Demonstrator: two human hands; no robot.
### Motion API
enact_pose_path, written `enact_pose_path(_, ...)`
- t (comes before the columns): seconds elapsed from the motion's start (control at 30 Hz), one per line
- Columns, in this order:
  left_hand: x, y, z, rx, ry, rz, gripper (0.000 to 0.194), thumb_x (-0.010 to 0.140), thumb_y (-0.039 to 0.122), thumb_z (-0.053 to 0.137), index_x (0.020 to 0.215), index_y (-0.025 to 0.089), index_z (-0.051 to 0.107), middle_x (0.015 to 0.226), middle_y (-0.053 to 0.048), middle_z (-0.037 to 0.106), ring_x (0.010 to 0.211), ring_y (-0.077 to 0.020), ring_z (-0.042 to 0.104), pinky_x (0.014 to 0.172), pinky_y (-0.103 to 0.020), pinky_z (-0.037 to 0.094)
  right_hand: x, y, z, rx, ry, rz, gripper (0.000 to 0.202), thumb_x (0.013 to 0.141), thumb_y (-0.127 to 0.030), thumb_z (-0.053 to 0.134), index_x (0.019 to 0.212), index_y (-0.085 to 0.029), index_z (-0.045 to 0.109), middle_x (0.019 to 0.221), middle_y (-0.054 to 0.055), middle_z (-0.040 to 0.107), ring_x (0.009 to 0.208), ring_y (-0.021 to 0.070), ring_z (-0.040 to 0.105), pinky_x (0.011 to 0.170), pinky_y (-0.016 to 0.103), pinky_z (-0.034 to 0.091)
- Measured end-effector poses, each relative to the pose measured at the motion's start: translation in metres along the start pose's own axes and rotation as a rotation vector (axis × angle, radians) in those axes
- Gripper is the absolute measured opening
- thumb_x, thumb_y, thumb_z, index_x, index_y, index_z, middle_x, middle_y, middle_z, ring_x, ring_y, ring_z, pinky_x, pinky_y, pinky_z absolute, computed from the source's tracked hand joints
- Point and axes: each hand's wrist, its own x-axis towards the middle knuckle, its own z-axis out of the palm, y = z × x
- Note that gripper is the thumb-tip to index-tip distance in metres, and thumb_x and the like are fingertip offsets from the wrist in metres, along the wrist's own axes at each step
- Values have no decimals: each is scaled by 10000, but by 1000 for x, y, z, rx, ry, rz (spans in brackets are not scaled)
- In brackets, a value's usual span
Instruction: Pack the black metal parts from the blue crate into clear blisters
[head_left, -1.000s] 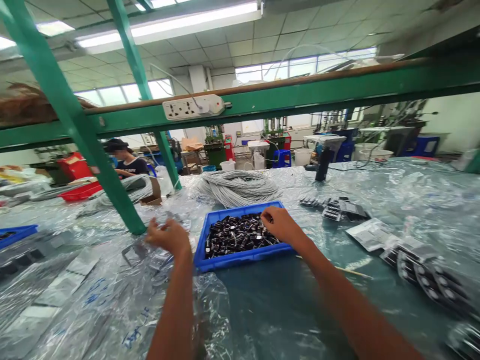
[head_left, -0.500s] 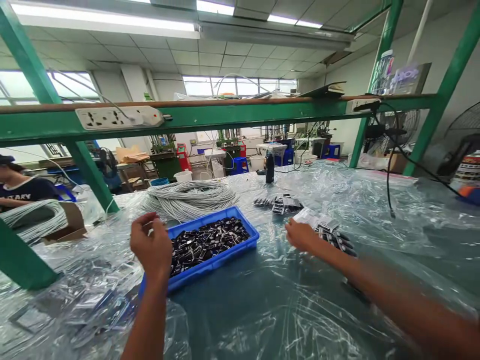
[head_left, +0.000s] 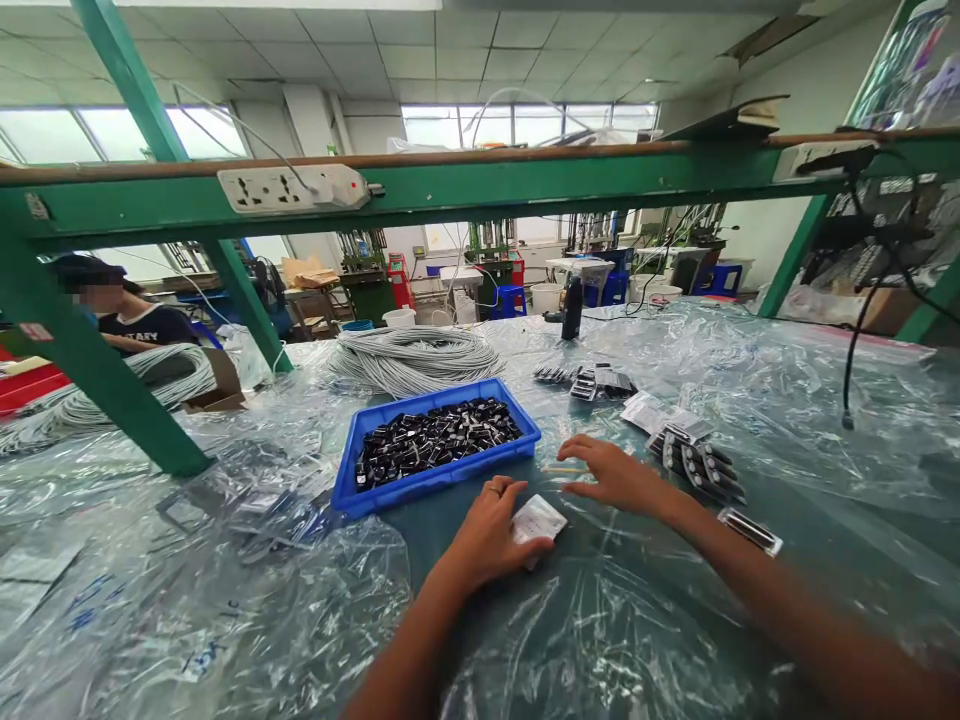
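Note:
My left hand [head_left: 491, 530] has its thumb and fingers around the edges of a small flat white packet [head_left: 541, 518], low over the plastic-covered table. To the right, my right hand [head_left: 611, 474] hovers with thumb and fingers apart, nothing clearly in it. A thin pale yellowish strip [head_left: 564, 469] shows by its fingertips; I cannot tell whether they touch it. Just beyond my left hand is a blue tray [head_left: 442, 476] heaped with small black parts [head_left: 442, 438]. Past my right hand lie white packets [head_left: 664, 412] and a stack of black pieces in clear packs [head_left: 694, 460].
Clear plastic sheeting [head_left: 300, 620] covers the table. Coiled grey cable [head_left: 416, 355] lies behind the tray, near a black bottle-like object [head_left: 572, 308]. More packs [head_left: 589, 380] lie mid-table. A green frame [head_left: 525, 190] crosses ahead. Another person [head_left: 150, 320] is at far left.
My left hand has moved right and down from beside the tray and now holds the white packet. My right hand has drawn back from the packets, opening. The view has shifted.

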Motion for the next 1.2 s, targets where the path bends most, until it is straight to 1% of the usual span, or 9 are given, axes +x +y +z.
enact_pose_path(0.03, 0, 6, 4, 38, -50, -15, 816, 709, 594, 733, 1357, 152, 506, 1337, -168, 527, 1265, -335, 482, 1093, -485, 385, 0, -8, 1, 132, 87, 54, 342, 845, -530, 619, 841, -193, 676, 890, 66, 671, 739, 183, 606, 696, 309, 485)
enact_pose_path(0.1, 0, 16, 9, 127, -99, -61, 834, 713, 625, 716, 1367, 149, 512, 1331, -170, 529, 1260, -349, 472, 1101, -508, 358, 6, -22, 4, 510, 166, 169, 493, 908, -595, 478, 633, -191, 550, 642, 2, 544, 481, 109, 434, 487, 255, 365)
enact_pose_path(0.2, 1, 25, 7, 260, -85, -206, 839, 746, 613, 688, 1383, 103, 494, 1343, -205, 510, 1263, -374, 462, 1075, -507, 371, 28, -36, 18, 1110, 121, 228, 586, 876, -666, 458, 525, -200, 411, 528, -38, 405, 388, 78, 314, 414, 246, 263)
enact_pose_path(0.27, 0, 27, 1, 334, -60, -330, 824, 777, 614, 652, 1356, 49, 499, 1326, -242, 512, 1247, -394, 474, 1038, -506, 397, 43, -40, 33, 1316, 88, 218, 588, 835, -651, 537, 494, -198, 380, 494, -49, 363, 379, 69, 300, 418, 242, 269)
enact_pose_path(0.33, -1, 26, -4, 370, -71, -425, 695, 825, 573, 614, 1259, 34, 564, 1239, -241, 562, 1176, -382, 532, 986, -479, 436, 53, -40, 49, 1409, 94, 214, 583, 820, -606, 589, 478, -194, 360, 473, -56, 338, 371, 58, 247, 404, 232, 230)
enact_pose_path(0.43, -2, 23, -5, 296, -134, -353, 528, 834, 484, 645, 1188, 95, 616, 1173, -177, 595, 1110, -320, 575, 960, -410, 461, 56, -39, 66, 1467, 168, 219, 592, 818, -566, 618, 462, -189, 333, 454, -56, 313, 382, 54, 195, 396, 229, 161)
enact_pose_path(0.57, -1, 17, 4, 143, -127, -195, 538, 800, 433, 706, 1256, 165, 606, 1202, -129, 571, 1132, -288, 549, 994, -397, 447, 51, -37, 76, 1456, 265, 250, 631, 792, -611, 624, 439, -191, 313, 428, -59, 276, 390, 53, 177, 404, 241, 134)
enact_pose_path(0.8, 0, 14, 9, 44, -96, -209, 533, 759, 449, 744, 1213, 186, 647, 1109, -113, 574, 1080, -302, 557, 927, -414, 469, 50, -43, 83, 1336, 374, 270, 663, 819, -668, 560, 447, -217, 248, 422, -79, 183, 391, 60, 117, 408, 267, 76)
enact_pose_path(1.2, 1, 13, 11, -30, -81, -271, 534, 713, 407, 794, 1172, 167, 665, 1092, -117, 589, 1003, -289, 576, 872, -401, 474, 50, -46, 92, 1216, 406, 234, 624, 809, -592, 598, 446, -224, 247, 410, -81, 184, 378, 55, 152, 409, 267, 109)
